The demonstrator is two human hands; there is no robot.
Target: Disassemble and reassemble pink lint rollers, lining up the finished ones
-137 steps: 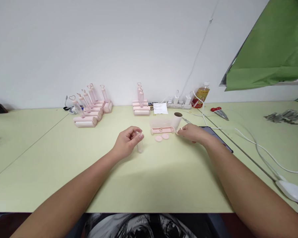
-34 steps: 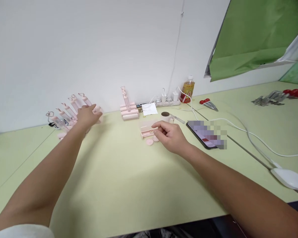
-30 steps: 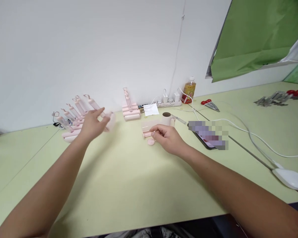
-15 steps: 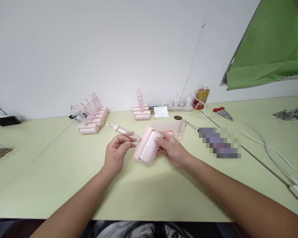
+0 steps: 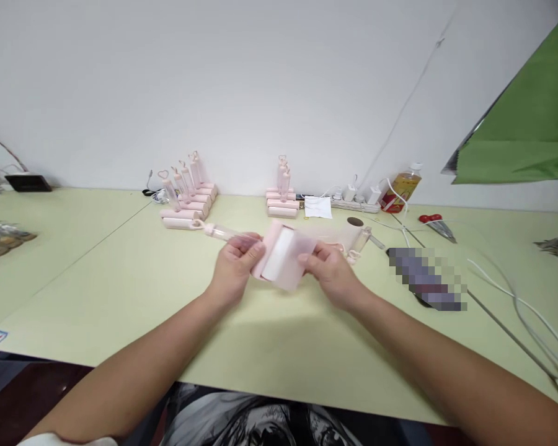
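A pink lint roller (image 5: 268,251) with a white roll in its case is held up over the table. My left hand (image 5: 232,266) is closed on its near left side, where the clear tube handle (image 5: 221,231) with a loop end sticks out leftward. My right hand (image 5: 332,269) pinches the edge of a thin, pale translucent sheet (image 5: 297,269) that spreads from the white roll. The sheet is somewhat blurred. Behind my right hand lie a white roll with a brown core (image 5: 354,222) and a clear handle (image 5: 360,241), partly covered.
Several pink lint rollers (image 5: 181,217) with upright handles stand at the back left, others (image 5: 283,210) at the back middle. Further right are a white paper (image 5: 318,207), a power strip (image 5: 353,204), a drink bottle (image 5: 402,191), red-handled snips (image 5: 431,218), a pixelated object (image 5: 425,279) and cables.
My left hand has moved from the handle's end onto the roller's side. My right hand has shifted from the roller's body to a sheet drawn out from the roll. The view has shifted.
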